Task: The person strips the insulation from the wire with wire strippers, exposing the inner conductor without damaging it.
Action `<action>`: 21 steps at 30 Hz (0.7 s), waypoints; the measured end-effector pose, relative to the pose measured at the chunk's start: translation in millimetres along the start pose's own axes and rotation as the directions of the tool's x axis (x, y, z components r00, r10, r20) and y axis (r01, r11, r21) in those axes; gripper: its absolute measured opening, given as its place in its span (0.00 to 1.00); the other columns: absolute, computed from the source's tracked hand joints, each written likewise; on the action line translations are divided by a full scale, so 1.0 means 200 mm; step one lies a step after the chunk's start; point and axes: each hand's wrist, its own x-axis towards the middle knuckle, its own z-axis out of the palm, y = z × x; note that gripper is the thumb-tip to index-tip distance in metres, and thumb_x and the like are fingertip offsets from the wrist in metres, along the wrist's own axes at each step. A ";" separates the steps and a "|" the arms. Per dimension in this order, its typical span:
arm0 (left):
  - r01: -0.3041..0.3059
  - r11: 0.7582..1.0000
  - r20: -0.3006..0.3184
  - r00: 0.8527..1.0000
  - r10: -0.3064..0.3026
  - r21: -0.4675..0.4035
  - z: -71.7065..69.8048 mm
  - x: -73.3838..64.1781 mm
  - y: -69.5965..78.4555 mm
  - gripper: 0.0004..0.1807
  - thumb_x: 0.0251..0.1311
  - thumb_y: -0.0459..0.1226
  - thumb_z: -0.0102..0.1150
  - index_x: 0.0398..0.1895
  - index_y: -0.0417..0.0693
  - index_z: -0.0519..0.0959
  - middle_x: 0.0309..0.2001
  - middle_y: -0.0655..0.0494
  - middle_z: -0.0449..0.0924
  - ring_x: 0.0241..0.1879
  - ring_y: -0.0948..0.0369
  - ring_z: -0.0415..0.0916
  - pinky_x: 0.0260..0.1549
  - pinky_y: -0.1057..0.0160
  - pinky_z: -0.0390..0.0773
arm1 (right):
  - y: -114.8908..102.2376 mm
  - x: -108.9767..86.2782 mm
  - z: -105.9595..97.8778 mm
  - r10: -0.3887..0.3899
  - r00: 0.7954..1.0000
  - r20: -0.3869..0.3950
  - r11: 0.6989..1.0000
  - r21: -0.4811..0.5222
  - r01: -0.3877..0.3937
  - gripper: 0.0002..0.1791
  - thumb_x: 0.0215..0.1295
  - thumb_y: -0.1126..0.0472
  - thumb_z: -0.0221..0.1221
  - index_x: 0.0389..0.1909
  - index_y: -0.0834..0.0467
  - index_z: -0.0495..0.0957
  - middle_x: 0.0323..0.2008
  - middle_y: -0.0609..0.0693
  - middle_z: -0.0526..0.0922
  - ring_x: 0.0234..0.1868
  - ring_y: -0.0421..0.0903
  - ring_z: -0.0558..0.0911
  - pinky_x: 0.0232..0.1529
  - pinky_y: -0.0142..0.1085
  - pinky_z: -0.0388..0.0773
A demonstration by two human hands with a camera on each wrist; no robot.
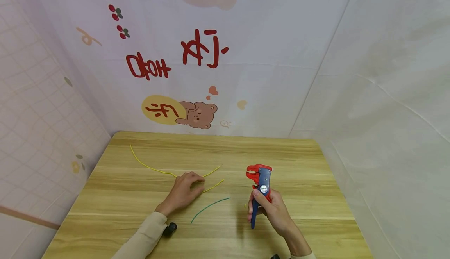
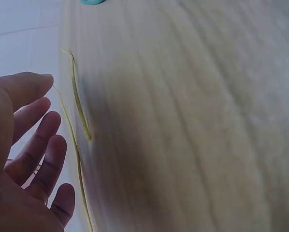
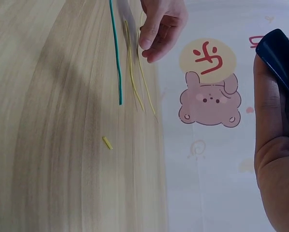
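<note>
My right hand (image 1: pixel 277 214) grips a red and blue wire stripper (image 1: pixel 264 179) by its handles, its red jaws toward the back of the table. In the right wrist view, the blue handle (image 3: pixel 282 60) shows at the right edge. My left hand (image 1: pixel 183 192) is above two yellow wires, fingers loosely bent, nothing held between them. One long yellow wire (image 1: pixel 152 168) passes behind this hand in the head view. A second yellow wire (image 1: pixel 215 185) sticks out to its right, the rest partly hidden. Nearer the front lies a green wire (image 1: pixel 207 206).
A short yellow piece (image 3: pixel 107 142) lies on the wooden table (image 1: pixel 140 224), left of the right hand in the head view. Behind the table hangs a white printed cloth (image 1: pixel 267 75); more white cloth (image 1: pixel 386 114) runs along the right side.
</note>
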 end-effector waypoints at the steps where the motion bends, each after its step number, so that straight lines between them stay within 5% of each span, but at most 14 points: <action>1: 0.004 1.000 0.009 1.000 -0.004 0.004 0.00 0.00 0.00 0.13 0.68 0.35 0.79 0.55 0.47 0.93 0.52 0.54 0.92 0.54 0.51 0.85 0.55 0.48 0.75 | 0.00 0.00 0.00 -0.001 1.000 0.002 1.000 -0.001 0.001 0.23 0.95 0.61 0.42 0.49 0.81 0.70 0.34 0.45 0.89 0.33 0.43 0.94 0.40 0.55 0.94; 13: -0.010 1.000 0.137 0.991 0.010 -0.006 0.00 -0.03 -0.05 0.16 0.67 0.40 0.82 0.55 0.50 0.92 0.52 0.57 0.91 0.55 0.53 0.85 0.56 0.51 0.71 | 0.00 0.00 0.00 0.015 1.000 -0.008 1.000 -0.013 -0.015 0.23 0.95 0.60 0.43 0.48 0.81 0.70 0.33 0.45 0.89 0.32 0.42 0.93 0.40 0.54 0.94; 21: -0.013 1.000 0.154 0.988 0.016 -0.021 -0.01 -0.03 -0.05 0.12 0.67 0.40 0.82 0.52 0.52 0.92 0.48 0.60 0.91 0.50 0.57 0.85 0.53 0.56 0.68 | 0.00 0.00 0.01 0.021 1.000 -0.011 1.000 -0.013 -0.021 0.24 0.95 0.60 0.42 0.49 0.82 0.69 0.34 0.45 0.89 0.33 0.42 0.93 0.40 0.54 0.94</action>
